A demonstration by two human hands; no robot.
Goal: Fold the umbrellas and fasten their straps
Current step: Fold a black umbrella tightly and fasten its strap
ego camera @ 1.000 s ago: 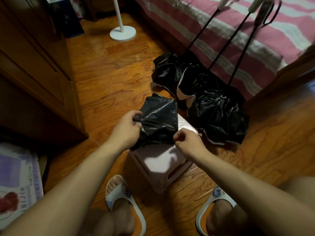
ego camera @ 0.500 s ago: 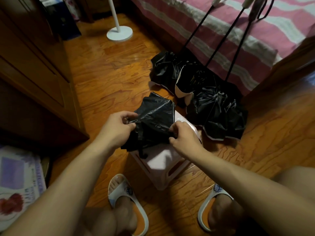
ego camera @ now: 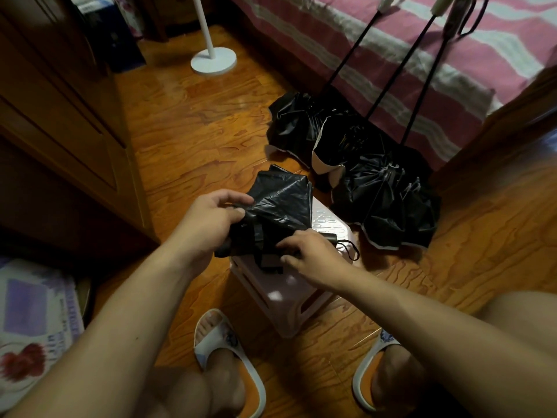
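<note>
A black folding umbrella (ego camera: 281, 206) lies across a pale pink plastic stool (ego camera: 289, 294), its canopy loosely gathered. My left hand (ego camera: 211, 221) grips the canopy's left side, thumb and fingers pinching the fabric. My right hand (ego camera: 307, 254) holds the umbrella's lower part near the handle (ego camera: 330, 237), whose cord loop (ego camera: 351, 251) hangs off to the right. A black strap (ego camera: 266, 260) dangles below the bundle. Three other black umbrellas (ego camera: 388, 203) rest unfolded on the floor, shafts leaning on the bed.
A bed with a pink striped cover (ego camera: 452, 55) fills the upper right. A dark wooden wardrobe (ego camera: 60, 116) lines the left. A white lamp base (ego camera: 214, 60) stands on the wooden floor behind. My feet in white slippers (ego camera: 229, 354) flank the stool.
Both hands have rolled the umbrella toward me, so the strap and handle now show. My right hand has slid from the canopy edge down to the handle end.
</note>
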